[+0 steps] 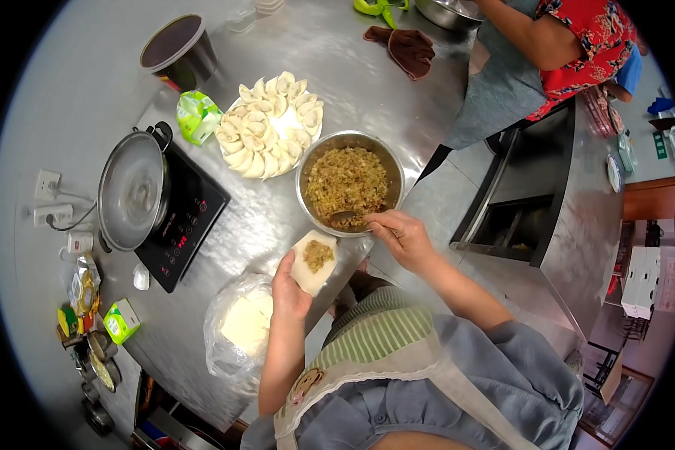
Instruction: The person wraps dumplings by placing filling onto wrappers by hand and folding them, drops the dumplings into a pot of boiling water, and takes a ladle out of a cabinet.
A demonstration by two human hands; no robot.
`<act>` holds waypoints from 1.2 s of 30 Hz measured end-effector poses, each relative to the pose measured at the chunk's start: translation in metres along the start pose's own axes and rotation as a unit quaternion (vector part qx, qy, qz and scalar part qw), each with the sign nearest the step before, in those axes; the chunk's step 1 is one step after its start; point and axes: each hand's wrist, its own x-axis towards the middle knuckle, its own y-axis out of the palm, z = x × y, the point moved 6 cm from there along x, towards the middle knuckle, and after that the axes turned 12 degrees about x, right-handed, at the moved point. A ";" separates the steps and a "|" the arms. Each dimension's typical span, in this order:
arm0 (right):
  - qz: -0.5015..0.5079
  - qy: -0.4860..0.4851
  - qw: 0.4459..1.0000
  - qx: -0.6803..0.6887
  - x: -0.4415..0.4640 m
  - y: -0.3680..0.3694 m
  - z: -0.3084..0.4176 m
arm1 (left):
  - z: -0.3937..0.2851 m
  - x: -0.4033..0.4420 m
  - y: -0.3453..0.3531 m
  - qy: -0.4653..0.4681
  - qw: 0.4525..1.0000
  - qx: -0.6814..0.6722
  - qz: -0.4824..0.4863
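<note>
My left hand (pixel 291 291) supports a dumpling wrapper (pixel 313 282) from below, its fingers mostly hidden behind the dough. A small heap of chopped filling (pixel 318 256) lies in the middle of the wrapper. With pinched fingers, my right hand (pixel 403 238) grips a spoon (pixel 343 217) whose head rests at the near side of a steel bowl (pixel 301 196). Chopped yellow-brown filling (pixel 347 178) fills much of that bowl. Beside my left forearm, a clear plastic bag (pixel 216 330) contains a stack of pale wrappers (pixel 247 321).
Folded dumplings (pixel 249 132) ring a plate beyond the bowl. A covered pan (pixel 133 191) sits on an induction cooker (pixel 181 244) at left. Near the wall stands a dark-filled tub (pixel 178 54). Another person (pixel 536 45) works across the table, by a brown cloth (pixel 409 52).
</note>
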 end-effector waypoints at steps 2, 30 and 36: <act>0.008 0.011 1.000 -0.001 0.000 0.002 -0.002 | 0.000 0.000 0.009 0.001 1.000 0.023 -0.007; 0.162 -0.287 0.932 -0.154 -0.046 0.026 0.073 | -0.035 -0.015 0.057 0.093 0.988 -0.063 0.103; 0.168 -0.262 0.937 -0.161 -0.042 0.023 0.074 | -0.033 -0.004 0.056 0.089 0.990 -0.073 0.080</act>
